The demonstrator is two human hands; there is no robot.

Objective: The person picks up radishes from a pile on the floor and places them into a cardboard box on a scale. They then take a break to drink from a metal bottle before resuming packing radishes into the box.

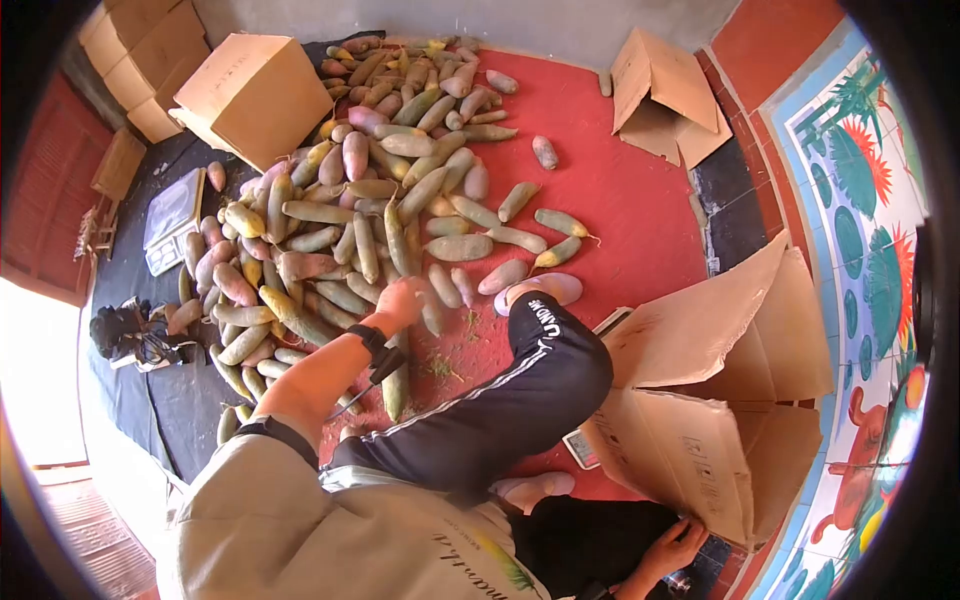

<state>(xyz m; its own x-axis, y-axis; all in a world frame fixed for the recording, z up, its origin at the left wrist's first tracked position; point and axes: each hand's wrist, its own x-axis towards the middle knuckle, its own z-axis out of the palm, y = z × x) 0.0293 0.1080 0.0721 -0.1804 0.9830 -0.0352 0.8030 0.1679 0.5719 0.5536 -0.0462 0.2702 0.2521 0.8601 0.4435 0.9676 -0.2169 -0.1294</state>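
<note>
Near the middle, my left hand (400,303) has its fingers closed at a green radish (431,310) beside the pile; part of the grip is hidden. Another long radish (396,385) lies under my left wrist. At the lower right, my right hand (676,548) pinches the bottom edge of an open cardboard box (690,460), which is tilted beside my bent knee. A big heap of green, yellowish and pinkish radishes (315,213) spreads over the red mat (600,210) and the dark sheet on the left.
A closed carton (255,100) stands behind the heap, with stacked cartons (150,60) farther back left. Another open carton (668,95) is at the back right. A scale (172,225) and a black bundle (130,330) lie left. A painted tile wall (860,240) borders the right.
</note>
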